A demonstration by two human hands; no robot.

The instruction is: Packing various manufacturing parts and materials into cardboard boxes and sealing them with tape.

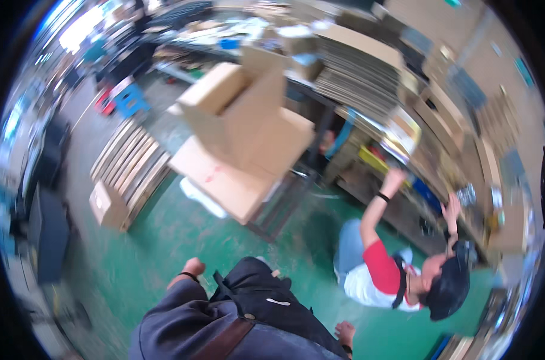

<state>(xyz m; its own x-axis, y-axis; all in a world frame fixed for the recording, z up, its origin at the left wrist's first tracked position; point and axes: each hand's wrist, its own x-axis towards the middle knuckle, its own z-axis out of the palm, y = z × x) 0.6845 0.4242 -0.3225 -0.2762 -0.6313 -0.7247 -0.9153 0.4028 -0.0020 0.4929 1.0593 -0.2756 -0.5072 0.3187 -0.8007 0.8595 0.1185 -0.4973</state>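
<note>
My left hand (190,269) hangs at my side above the green floor, fingers curled loosely, holding nothing that I can see. My right hand (345,333) shows only partly at the lower edge beside my dark trousers; its fingers look closed and nothing shows in them. Ahead stand large open cardboard boxes (242,132), stacked and tilted, out of reach of both hands. My dark blue sleeve and a brown strap fill the bottom centre.
A person in a red and white shirt (380,270) crouches at the right, both arms raised to shelves (440,156) stacked with flat cardboard. Flat cardboard bundles (131,168) and a small box (107,204) lie on the floor at left. Blue stool (130,101) far left.
</note>
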